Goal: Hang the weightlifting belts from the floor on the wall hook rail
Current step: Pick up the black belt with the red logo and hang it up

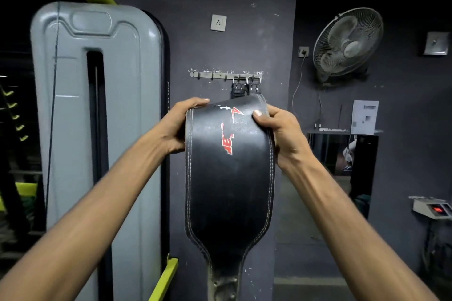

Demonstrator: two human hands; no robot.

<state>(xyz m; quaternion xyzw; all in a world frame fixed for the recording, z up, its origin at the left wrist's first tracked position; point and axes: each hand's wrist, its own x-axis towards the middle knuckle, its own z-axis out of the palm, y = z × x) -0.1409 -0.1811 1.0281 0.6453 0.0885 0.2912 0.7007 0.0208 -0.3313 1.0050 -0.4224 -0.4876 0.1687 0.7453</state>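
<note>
Both hands make the grip on one black leather belt (227, 178), held up in front of the wall: the left hand (179, 127) clasps the left edge of its wide part, fingers curled over the top, and the right hand (281, 134) clasps the right edge, thumb pressed on the face. That belt hangs downward from the two hands, its top folded over, its broad stitched panel narrowing toward the bottom of the view, with red and white lettering on the face. Behind and just above the fold, one metal hook rail (225, 75) is fixed to the dark wall (220, 44). Two more belts (245, 88) already hang by their buckles side by side at the rail's right end; the hooks to their left stand bare. Above the rail sits one white wall socket (218, 23). Left of the hands stands one tall grey machine cover (97, 117) with a dark slot down its middle. To the right, one wall fan (348, 44) is mounted on the next wall, and below it one sheet of paper (364, 117).
</note>
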